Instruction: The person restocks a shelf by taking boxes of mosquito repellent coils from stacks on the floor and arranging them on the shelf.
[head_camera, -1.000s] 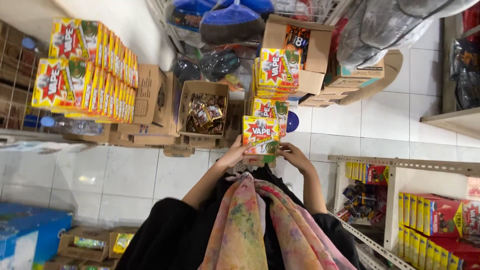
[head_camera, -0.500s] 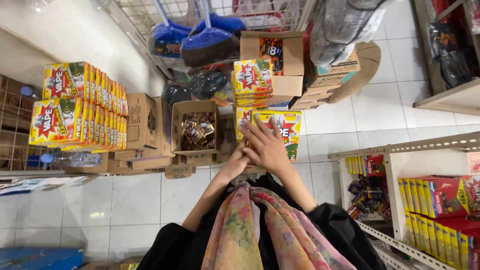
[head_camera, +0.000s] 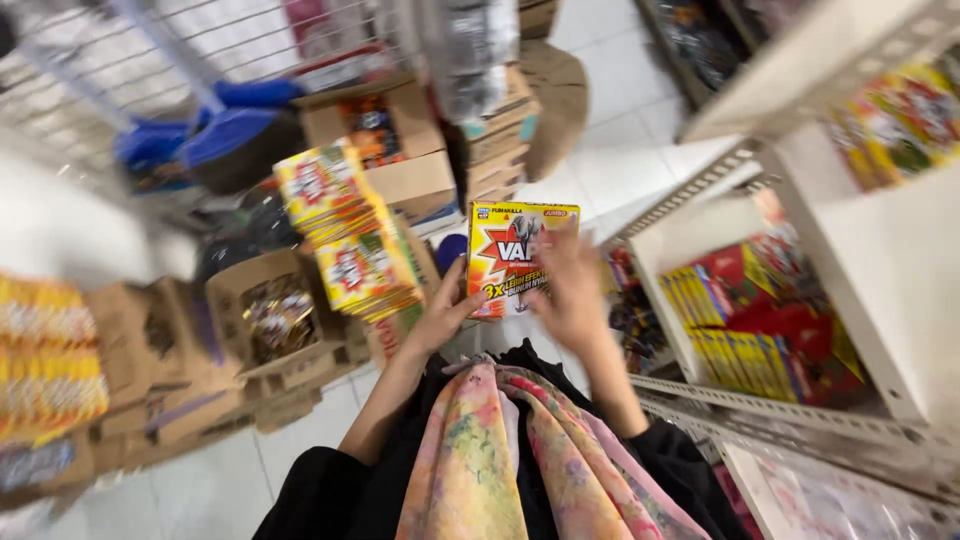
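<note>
My left hand (head_camera: 437, 318) and right hand (head_camera: 572, 290) clasped around a flat, glossy yellow cardboard box (head_camera: 515, 255), stacked matching boxes (head_camera: 345, 240) just left.

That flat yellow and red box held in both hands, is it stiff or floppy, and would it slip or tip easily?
The box is probably stiff: its edges look straight while the left hand and right hand grip it by its sides. It seems light for its size, since fingers alone carry it. Its printed face looks glossy, so it may slide, and being thin it would likely tip if stood on edge.
</note>
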